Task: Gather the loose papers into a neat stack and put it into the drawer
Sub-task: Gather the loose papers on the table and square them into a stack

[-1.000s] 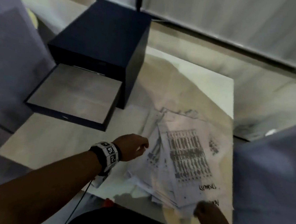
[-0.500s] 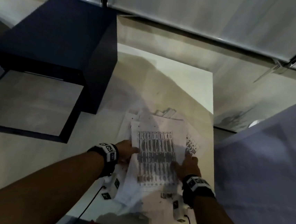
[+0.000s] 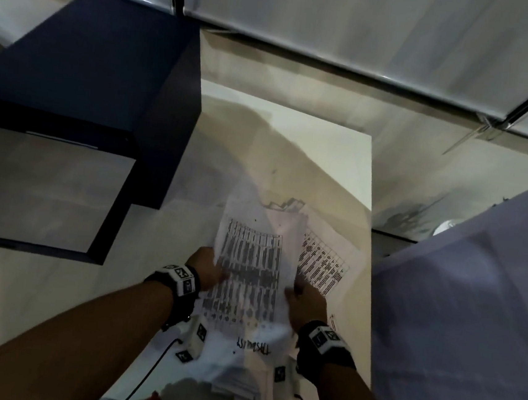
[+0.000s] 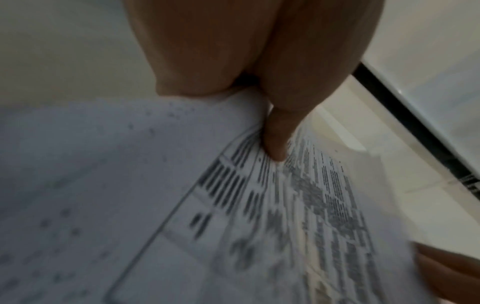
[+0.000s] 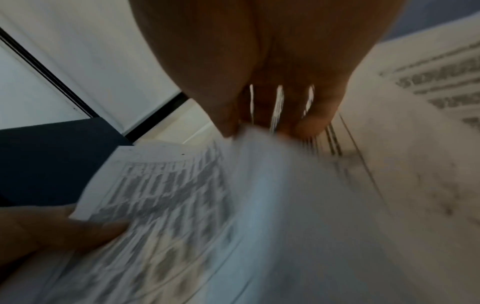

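A pale table [image 3: 325, 147] runs from a light wall panel at the far edge to the near edge, its right edge bordering a grey-covered block [image 3: 472, 300], with bare tabletop between the papers and the far edge. A dark cabinet [image 3: 85, 63] stands on the table's left side, its drawer [image 3: 41, 191] pulled open toward the viewer, bare tabletop separating it from the papers. The papers [image 3: 253, 263], an uneven printed stack with one sheet fanned out right, lie near the table's right edge; the left hand [image 3: 206, 268] pinches their left edge, thumb on top, and the right hand [image 3: 306, 304] grips their right edge, fingers curled.
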The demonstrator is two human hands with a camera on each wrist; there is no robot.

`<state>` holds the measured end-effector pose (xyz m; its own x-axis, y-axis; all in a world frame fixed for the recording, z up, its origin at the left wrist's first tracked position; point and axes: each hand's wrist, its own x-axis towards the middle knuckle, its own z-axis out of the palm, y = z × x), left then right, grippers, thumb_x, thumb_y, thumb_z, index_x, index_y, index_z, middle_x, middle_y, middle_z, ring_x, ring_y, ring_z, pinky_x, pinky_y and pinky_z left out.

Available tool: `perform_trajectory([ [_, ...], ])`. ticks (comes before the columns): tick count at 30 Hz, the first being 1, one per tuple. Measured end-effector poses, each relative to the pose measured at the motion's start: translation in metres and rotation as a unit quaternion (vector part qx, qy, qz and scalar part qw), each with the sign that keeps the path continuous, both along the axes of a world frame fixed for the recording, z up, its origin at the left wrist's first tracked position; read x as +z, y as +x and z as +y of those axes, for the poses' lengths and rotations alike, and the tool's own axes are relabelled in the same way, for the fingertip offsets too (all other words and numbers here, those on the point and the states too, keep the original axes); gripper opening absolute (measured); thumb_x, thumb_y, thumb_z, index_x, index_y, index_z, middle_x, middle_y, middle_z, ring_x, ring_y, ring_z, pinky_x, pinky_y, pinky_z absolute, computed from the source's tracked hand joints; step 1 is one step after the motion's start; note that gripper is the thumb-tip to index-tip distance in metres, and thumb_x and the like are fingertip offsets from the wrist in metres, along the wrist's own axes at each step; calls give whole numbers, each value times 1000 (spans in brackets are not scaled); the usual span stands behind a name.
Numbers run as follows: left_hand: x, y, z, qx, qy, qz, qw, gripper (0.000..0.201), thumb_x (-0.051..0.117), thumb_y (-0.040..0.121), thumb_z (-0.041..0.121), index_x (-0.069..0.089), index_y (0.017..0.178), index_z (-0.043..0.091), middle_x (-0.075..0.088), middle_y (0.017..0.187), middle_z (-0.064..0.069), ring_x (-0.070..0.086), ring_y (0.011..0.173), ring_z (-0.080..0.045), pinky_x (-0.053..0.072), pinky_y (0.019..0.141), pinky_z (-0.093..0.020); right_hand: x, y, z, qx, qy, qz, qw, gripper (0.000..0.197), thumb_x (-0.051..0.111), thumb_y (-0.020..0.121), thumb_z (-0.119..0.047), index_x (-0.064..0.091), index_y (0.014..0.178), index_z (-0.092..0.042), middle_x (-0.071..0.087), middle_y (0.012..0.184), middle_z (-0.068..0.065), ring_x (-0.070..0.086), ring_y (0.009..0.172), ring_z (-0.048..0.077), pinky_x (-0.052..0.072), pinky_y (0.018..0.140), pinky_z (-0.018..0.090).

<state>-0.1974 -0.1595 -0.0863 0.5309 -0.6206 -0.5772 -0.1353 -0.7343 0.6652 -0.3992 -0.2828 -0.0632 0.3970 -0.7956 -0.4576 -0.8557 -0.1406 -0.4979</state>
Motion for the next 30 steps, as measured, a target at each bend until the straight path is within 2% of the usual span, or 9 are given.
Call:
perform_trajectory([
  [3, 12, 21, 4, 20, -37, -33, 999, 19, 68, 82, 16, 72, 95, 2, 72, 98, -11, 68, 93, -28, 56, 84, -35, 3, -10, -12, -102, -60, 42, 992, 51, 61, 90, -35, 51, 137, -18, 50, 141, 8, 48, 126, 32, 41, 104, 40],
  [5, 26, 39, 8, 39, -53, -73, 995, 28, 69, 83, 14, 70, 110, 8, 70, 107, -8, 65, 100, -25, 51, 90, -30, 3, -20, -17, -196, -47, 85, 976, 73, 69, 83, -42, 38, 144, -16, 34, 148, 11, 35, 131, 38, 36, 106, 50],
  [8, 53, 61, 8, 84, -77, -130, 985, 24, 64, 86, 10, 66, 110, 5, 68, 109, -12, 64, 102, -27, 49, 91, -32, 0, -22, -20, -269, 3, 117, 956, 102, 76, 74, -51, 22, 149, -9, 26, 152, 17, 26, 136, 41, 30, 110, 55],
  [13, 87, 78, 6, 81, -58, -178, 979, 21, 59, 91, 6, 60, 112, 1, 65, 113, -18, 61, 107, -34, 44, 88, -29, -5, 2, -14, -235, -55, 128, 962, 122, 77, 64, -63, 11, 152, -11, 18, 155, 16, 20, 140, 39, 22, 113, 55],
  [16, 96, 81, 13, 70, -56, -196, 976, 20, 58, 92, 6, 58, 112, 1, 64, 115, -17, 60, 108, -35, 43, 86, -28, -7, 24, 0, -177, -88, 132, 971, 130, 74, 58, -72, 6, 153, -15, 4, 159, 14, 13, 142, 40, 18, 114, 56],
  [18, 101, 81, 18, 67, -49, -206, 975, 23, 58, 93, 7, 57, 115, 1, 63, 119, -17, 59, 110, -35, 42, 87, -28, -9, 39, 14, -125, -70, 147, 979, 134, 71, 54, -77, 8, 152, -11, 7, 156, 15, 14, 141, 40, 18, 114, 56],
  [24, 104, 88, 25, 61, -51, -194, 978, 27, 57, 93, 8, 57, 119, 5, 63, 120, -16, 60, 110, -34, 39, 83, -24, -15, 65, 27, -112, 48, 115, 986, 108, 80, 71, -47, 18, 150, -8, 14, 154, 22, 26, 138, 44, 33, 112, 46],
  [27, 104, 92, 25, 63, -58, -190, 978, 25, 57, 92, 8, 58, 117, 4, 64, 117, -16, 61, 108, -34, 40, 82, -24, -14, 68, 22, -127, 51, 76, 988, 77, 77, 76, -31, 41, 137, -3, 47, 139, 19, 51, 124, 34, 44, 97, 33],
  [30, 102, 92, 26, 75, -54, -174, 980, 23, 57, 92, 9, 58, 115, 4, 64, 111, -14, 61, 102, -33, 41, 81, -25, 4, 61, 18, -173, 26, 20, 984, 52, 75, 75, -20, 56, 120, -4, 63, 117, 17, 63, 104, 33, 53, 85, 33],
])
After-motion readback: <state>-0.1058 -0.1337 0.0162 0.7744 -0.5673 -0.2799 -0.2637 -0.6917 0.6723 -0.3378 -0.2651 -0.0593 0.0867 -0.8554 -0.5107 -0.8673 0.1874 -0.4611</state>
